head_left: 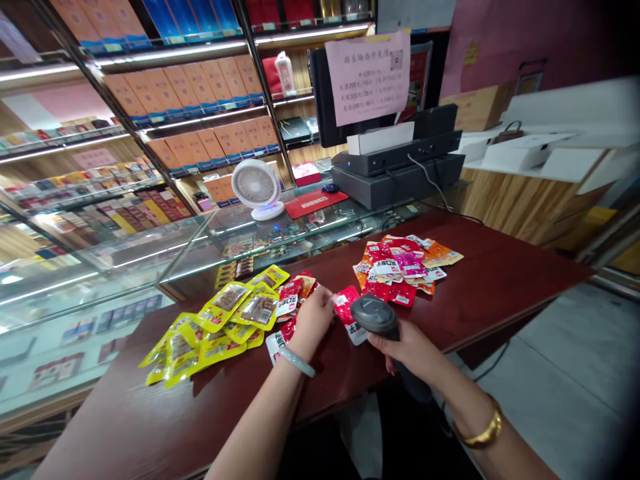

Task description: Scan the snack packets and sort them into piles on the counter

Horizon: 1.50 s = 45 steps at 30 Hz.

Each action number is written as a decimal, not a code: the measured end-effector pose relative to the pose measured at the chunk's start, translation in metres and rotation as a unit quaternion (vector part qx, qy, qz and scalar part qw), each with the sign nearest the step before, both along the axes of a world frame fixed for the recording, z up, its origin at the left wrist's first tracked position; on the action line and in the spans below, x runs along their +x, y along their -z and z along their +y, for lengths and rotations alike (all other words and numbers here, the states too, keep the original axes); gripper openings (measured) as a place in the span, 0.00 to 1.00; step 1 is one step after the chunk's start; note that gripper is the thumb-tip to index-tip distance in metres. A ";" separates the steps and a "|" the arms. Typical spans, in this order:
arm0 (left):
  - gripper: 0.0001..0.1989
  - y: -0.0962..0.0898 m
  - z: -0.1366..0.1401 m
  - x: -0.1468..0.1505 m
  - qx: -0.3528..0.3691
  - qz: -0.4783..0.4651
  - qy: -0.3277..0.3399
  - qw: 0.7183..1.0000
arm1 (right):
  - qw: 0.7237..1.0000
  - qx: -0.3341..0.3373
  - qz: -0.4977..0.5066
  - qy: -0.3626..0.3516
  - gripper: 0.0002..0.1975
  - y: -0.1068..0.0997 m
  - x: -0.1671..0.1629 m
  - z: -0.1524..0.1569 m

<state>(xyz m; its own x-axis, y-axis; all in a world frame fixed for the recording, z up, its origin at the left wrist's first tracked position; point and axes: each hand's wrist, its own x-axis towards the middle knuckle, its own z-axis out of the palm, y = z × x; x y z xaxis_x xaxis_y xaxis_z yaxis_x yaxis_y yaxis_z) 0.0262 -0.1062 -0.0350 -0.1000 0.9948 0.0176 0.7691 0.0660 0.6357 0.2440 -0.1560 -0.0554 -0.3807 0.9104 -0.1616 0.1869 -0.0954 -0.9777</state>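
Observation:
My right hand (413, 350) is wrapped round the handle of a dark grey barcode scanner (374, 313), its head over a red-and-white snack packet (345, 303). The top left corner of that packet is pinched in the fingers of my left hand (316, 320). Beside and partly behind my left hand lie several red snack packets (287, 300). Farther left is a heap of yellow snack packets (225, 307) with clear windows. A mixed pile of red, orange and pink packets (400, 267) rests beyond the scanner.
The dark red wooden table (490, 267) meets a glass display counter (195, 250) at the back. On the counter stand a white fan (257, 187), a red folder (315, 202) and a black cash drawer (400, 183). A monitor (325, 100) bears a pink paper notice (369, 77).

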 end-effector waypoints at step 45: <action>0.06 0.003 0.027 0.037 -0.021 0.141 0.046 0.989 | 0.999 -0.016 -0.012 0.048 0.23 0.011 0.043 -0.012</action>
<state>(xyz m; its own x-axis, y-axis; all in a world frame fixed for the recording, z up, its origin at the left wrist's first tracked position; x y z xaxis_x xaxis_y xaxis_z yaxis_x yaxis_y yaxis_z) 0.0635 -0.0793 -0.0383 -0.0066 0.9999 -0.0097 0.9197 0.0099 0.3926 0.2870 -0.1677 -0.0668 -0.2871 0.9370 -0.1989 0.1990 -0.1448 -0.9692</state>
